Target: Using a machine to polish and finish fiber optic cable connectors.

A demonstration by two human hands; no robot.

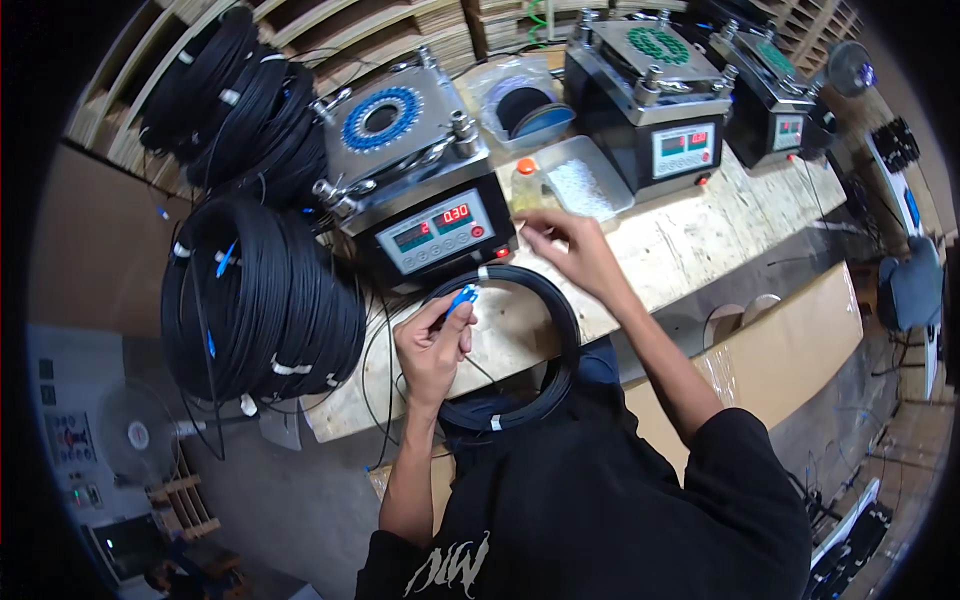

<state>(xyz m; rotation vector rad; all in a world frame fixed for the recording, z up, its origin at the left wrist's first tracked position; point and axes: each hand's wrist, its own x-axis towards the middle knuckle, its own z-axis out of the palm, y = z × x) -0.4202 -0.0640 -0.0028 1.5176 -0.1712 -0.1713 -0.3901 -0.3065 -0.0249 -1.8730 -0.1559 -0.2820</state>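
My left hand (pixel 433 350) is closed around a blue fibre-optic connector (pixel 463 298), pinching it between thumb and fingers with its pale tip pointing up and to the right. Below and beside that hand, a coil of black cable (pixel 568 335) tied with white bands leans across the table's front edge and my lap. To the right, my right hand (pixel 572 255) hovers by the front corner of the nearest polishing machine (pixel 445 235). Its thumb and index finger are drawn together; whatever may be between them is too small to make out.
Large stacked coils of black cable (pixel 265 310) stand at left, some with blue connectors. A bottle with an orange-red cap (pixel 526 167) and a clear tray of small white pieces (pixel 585 180) sit behind my right hand. Two more machines (pixel 655 120) line the wooden table (pixel 720 215).
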